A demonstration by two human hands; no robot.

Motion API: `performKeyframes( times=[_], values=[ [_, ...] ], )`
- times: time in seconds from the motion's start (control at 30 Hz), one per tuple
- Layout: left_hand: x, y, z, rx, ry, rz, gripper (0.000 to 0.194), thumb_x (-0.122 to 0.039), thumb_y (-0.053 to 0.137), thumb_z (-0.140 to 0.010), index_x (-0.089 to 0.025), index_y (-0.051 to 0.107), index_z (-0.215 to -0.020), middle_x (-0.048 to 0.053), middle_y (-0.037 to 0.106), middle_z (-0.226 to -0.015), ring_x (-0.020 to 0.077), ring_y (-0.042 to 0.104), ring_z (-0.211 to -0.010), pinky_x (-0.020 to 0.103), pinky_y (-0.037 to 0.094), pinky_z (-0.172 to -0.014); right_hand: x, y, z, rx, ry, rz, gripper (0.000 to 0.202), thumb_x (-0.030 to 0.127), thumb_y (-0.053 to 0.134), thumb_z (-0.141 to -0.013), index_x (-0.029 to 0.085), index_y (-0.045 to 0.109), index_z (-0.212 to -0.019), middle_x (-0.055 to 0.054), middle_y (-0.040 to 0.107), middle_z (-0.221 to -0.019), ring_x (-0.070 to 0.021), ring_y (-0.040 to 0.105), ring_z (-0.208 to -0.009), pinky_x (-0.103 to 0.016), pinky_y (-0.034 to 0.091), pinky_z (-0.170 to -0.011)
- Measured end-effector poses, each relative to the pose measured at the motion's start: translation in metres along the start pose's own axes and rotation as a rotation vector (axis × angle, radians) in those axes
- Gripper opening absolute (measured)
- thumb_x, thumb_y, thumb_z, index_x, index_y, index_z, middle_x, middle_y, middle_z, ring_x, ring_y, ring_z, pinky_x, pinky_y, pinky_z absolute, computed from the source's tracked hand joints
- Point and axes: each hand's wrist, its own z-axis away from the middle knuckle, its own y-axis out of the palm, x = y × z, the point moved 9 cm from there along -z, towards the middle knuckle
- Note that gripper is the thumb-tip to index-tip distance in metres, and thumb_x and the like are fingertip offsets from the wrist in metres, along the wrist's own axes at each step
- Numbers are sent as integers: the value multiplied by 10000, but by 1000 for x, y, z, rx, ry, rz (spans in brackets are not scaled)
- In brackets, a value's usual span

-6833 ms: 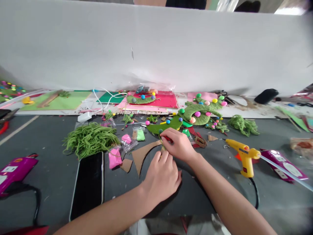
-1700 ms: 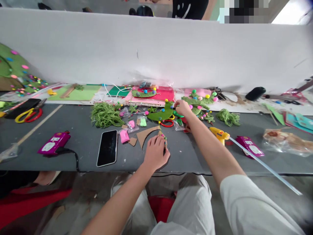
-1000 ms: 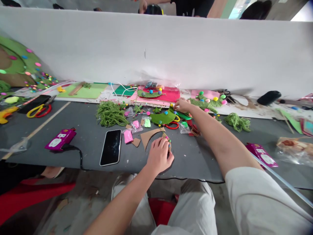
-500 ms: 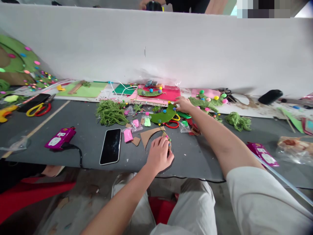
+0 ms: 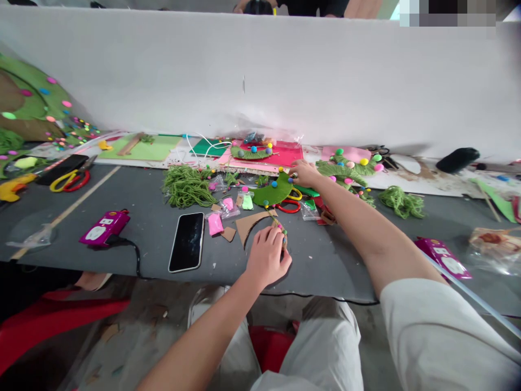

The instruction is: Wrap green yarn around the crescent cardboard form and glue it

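Note:
My left hand is closed around a small cardboard piece with coloured beads along it, low over the grey table. Just beyond lies a curved cardboard offcut. My right hand reaches to a green felt crescent with coloured pompoms; its fingers are bent at the blue pompom on the crescent's right tip, and the fingertips are too small to tell whether they grip it. Red-handled scissors lie partly under the crescent. Bags of pink clay and green clay are left of it.
A phone and a purple power socket with a black cable lie at the left. Green yarn is heaped behind the phone. At the right are another yarn heap and a second purple socket. A white partition stands behind.
The whole view has shifted slightly. Both hands keep the same places relative to the crescent and the beaded piece.

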Motion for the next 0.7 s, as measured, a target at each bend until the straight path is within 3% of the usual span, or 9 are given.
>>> performKeyframes(
  times=[0.37, 0.6, 0.7],
  values=[
    [0, 1, -1, 5, 3, -7, 287, -195, 575, -836, -195, 549, -1121, 103, 629, -1193, 299, 526, -1241, 455, 419, -1068, 16, 3, 9, 80, 49, 28, 356, 363, 602, -979, 185, 598, -1288, -110, 591, -1342, -241, 615, -1154, -471, 533, -975],
    [0, 1, -1, 0, 3, -15, 291, -196, 574, -839, -189, 552, -1130, 108, 631, -1197, 294, 528, -1246, 448, 414, -1074, 18, -4, 30, 83, -5, -91, 315, 429, 699, -846, 263, 747, -1109, -98, 486, -1498, -383, 369, -1395, -613, 263, -1142],
    [0, 1, -1, -4, 1, -14, 303, -197, 586, -831, -194, 556, -1133, 102, 636, -1203, 292, 529, -1248, 442, 410, -1080, 3, -15, 30, 26, 45, -115, 321, 340, 579, -902, 246, 729, -1169, -118, 508, -1456, -370, 386, -1360, -602, 289, -1111]
  ],
)
